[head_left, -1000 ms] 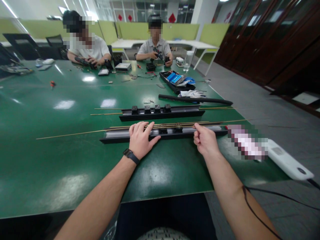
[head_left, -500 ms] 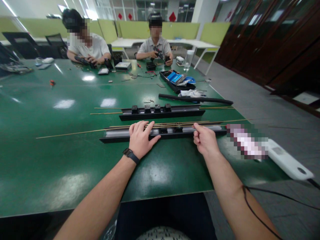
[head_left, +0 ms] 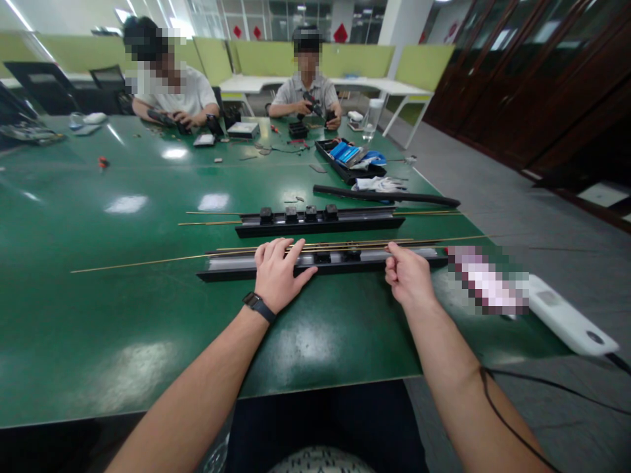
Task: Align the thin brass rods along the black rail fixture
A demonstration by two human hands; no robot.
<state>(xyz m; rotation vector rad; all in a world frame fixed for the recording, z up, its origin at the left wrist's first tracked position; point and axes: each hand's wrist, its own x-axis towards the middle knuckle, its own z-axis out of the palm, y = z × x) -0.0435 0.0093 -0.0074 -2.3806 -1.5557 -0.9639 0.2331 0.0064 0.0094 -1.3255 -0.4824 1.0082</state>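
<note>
A long black channel (head_left: pixel 236 270) with a pale inner face lies across the green table in front of me. Several thin brass-coloured rods (head_left: pixel 142 263) run along it and stick out past both ends. My left hand (head_left: pixel 279 266) rests over the channel and rods, fingers spread, thumb apart. My right hand (head_left: pixel 408 270) is closed, thumb and forefinger pinching a thin rod (head_left: pixel 367 249) above the channel's right part. Small black blocks (head_left: pixel 351 254) sit in the channel between my hands.
Behind lies a second black channel (head_left: pixel 320 226) holding several black blocks, rods jutting from its ends. Farther back are a black strip (head_left: pixel 384 196), white gloves (head_left: pixel 377 184) and a black tray (head_left: pixel 348 173). A white device (head_left: pixel 566 315) lies right. Two people sit across the table.
My right hand has slid slightly to the right along the rods, still pinched. My left hand has stayed in place.
</note>
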